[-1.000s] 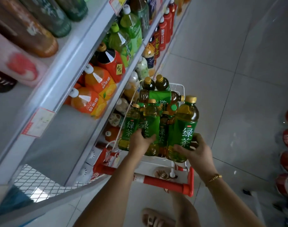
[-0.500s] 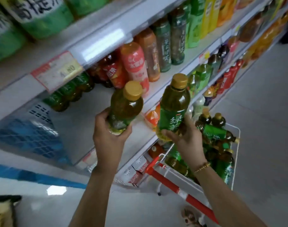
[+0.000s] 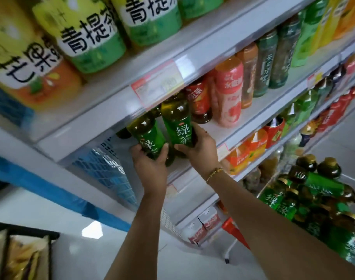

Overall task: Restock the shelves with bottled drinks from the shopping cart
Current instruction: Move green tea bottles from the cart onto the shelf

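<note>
Both arms reach up from 6 o'clock toward the middle shelf [image 3: 251, 118], forearms nearly straight, each hand clamped on one green tea bottle. The left hand [image 3: 150, 164] wraps the lower part of the left bottle [image 3: 146, 136], thumb on one side and fingers curled round the other; that bottle tilts with its top toward 11 o'clock, tucked under the shelf above. The right hand [image 3: 198, 146], with a bracelet [image 3: 214, 172] at the wrist, grips the right bottle [image 3: 178, 122] low down, thumb beneath the label and fingers round its far side; this bottle stands closer to upright, its cap hidden behind the price tag [image 3: 158, 83]. The two bottles sit just beside each other. Whether either base rests on the shelf cannot be told. A pink bottle [image 3: 229, 91] stands at 2 o'clock from them. The cart [image 3: 232, 231], at 4 o'clock, holds more green tea bottles.
</note>
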### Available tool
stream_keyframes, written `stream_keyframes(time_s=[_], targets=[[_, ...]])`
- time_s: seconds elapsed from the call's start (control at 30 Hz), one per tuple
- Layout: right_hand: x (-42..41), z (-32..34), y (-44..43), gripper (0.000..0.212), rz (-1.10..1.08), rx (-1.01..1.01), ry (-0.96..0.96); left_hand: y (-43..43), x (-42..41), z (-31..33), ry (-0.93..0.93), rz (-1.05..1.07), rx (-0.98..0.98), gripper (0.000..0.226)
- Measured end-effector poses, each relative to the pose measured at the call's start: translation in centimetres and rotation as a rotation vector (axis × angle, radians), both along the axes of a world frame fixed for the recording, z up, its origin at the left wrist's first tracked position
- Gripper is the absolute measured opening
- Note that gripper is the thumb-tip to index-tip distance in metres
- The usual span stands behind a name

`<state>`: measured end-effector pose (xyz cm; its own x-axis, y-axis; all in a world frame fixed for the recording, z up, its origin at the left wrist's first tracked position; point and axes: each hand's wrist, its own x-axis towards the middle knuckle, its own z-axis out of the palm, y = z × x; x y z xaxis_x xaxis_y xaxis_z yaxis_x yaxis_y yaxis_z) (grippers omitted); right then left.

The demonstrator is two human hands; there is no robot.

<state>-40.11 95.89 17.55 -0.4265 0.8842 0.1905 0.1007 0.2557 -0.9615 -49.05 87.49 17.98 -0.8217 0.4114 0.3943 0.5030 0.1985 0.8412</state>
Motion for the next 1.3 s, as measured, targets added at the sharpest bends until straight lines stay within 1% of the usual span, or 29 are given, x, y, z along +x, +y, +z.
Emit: stream_keyframes(time_s=[0.07,0.13,0.3,0.4,0.5,0.57,0.63,0.73,0.87,0.97,1.07,1.13,1.2,1.3], targets=[[-0.7,0.0,0.8,0.071,0.039,0.041,-0.065,0.3,-0.8,-0.4,-0.039,-0.002,0.027,0.060],[-1.4,0.3,1.6,0.071,0.071,0.096,-0.117,0.4,-1.5,-1.1,-0.037,0.002,0.003,0.065],[-3.1,-0.2,2.5,0.070,-0.009,0.158,-0.234,0.3,-2.3,-1.7,-0.140,-0.072,-0.016,0.063],[-4.5,-1.0,2.9,0.064,-0.052,0.164,-0.197,1.2,-3.0,-1.9,-0.123,-0.045,0.021,0.054],[-6.4,-1.6,3.8,0.058,-0.114,0.063,-0.103,2.5,-4.5,-2.6,-0.154,0.053,0.045,0.047],[-7.5,-1.6,4.6,0.057,-0.101,-0.039,-0.041,3.6,-5.8,-3.0,-0.200,0.105,0.063,0.049],[-8.7,-1.8,5.3,0.057,-0.069,-0.070,-0.015,4.5,-7.1,-3.2,-0.230,0.140,0.091,0.052],[-10.4,-2.3,5.6,0.056,-0.060,-0.028,-0.036,5.5,-8.4,-3.2,-0.195,0.204,0.066,0.054],[-11.6,-3.2,5.9,0.058,-0.089,0.026,-0.053,6.7,-9.6,-3.6,-0.266,0.230,0.137,0.057],[-11.9,-3.5,6.3,0.060,-0.100,0.036,-0.058,7.6,-10.0,-3.6,-0.255,0.221,0.171,0.058],[-12.2,-3.5,6.8,0.060,-0.104,0.041,-0.054,7.6,-10.1,-3.8,-0.214,0.160,0.112,0.061],[-12.2,-3.5,7.0,0.060,-0.102,0.045,-0.059,7.2,-10.1,-4.5,-0.182,0.139,0.082,0.058],[-12.2,-3.5,7.3,0.061,-0.095,0.046,-0.072,6.9,-10.2,-4.8,-0.202,0.175,0.085,0.053],[-12.3,-3.6,7.6,0.063,-0.081,0.058,-0.099,7.2,-10.5,-4.8,-0.245,0.213,0.088,0.054]])
